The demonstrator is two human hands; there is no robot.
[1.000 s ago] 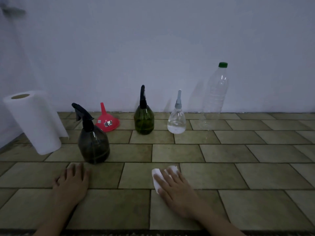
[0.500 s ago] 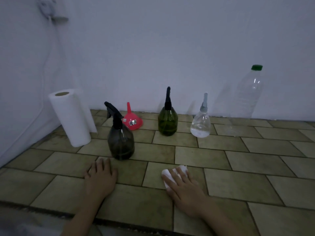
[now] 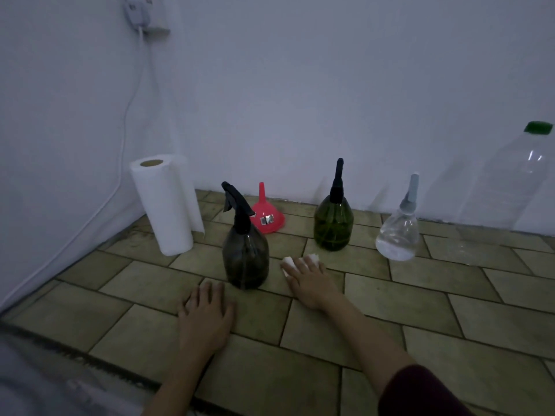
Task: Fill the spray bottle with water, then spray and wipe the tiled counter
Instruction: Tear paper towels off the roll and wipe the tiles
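Your right hand [image 3: 310,282] lies flat on the desk [image 3: 390,295], fingers straight and spread, pressing a white tissue [image 3: 289,261] that shows at the fingertips. Compared with the earlier frames, this hand and the tissue have moved forward and left: they now sit just right of the dark bottle [image 3: 245,256], between it and the green bottle [image 3: 333,223]. One second ago they were nearer to you, well in front of the bottles.

Your left hand [image 3: 205,313] rests palm down on the desk, fingers straight and close together, holding nothing. It stays just in front of the dark bottle, as before.

The dark bottle stands upright on the desk, untouched. Its black trigger head points left.

The view has turned left since the earlier frames. More of the left wall, with a cable [image 3: 123,151] hanging down it, is now visible.

Standing items, positions unchanged:
- Paper roll [image 3: 162,205], upright, left of the dark bottle.
- Red funnel [image 3: 265,214], spout up, behind the dark bottle.
- Clear bottle [image 3: 398,232], grey top, right of the green bottle.
- Large bottle [image 3: 507,193], green cap, at the right edge against the wall.
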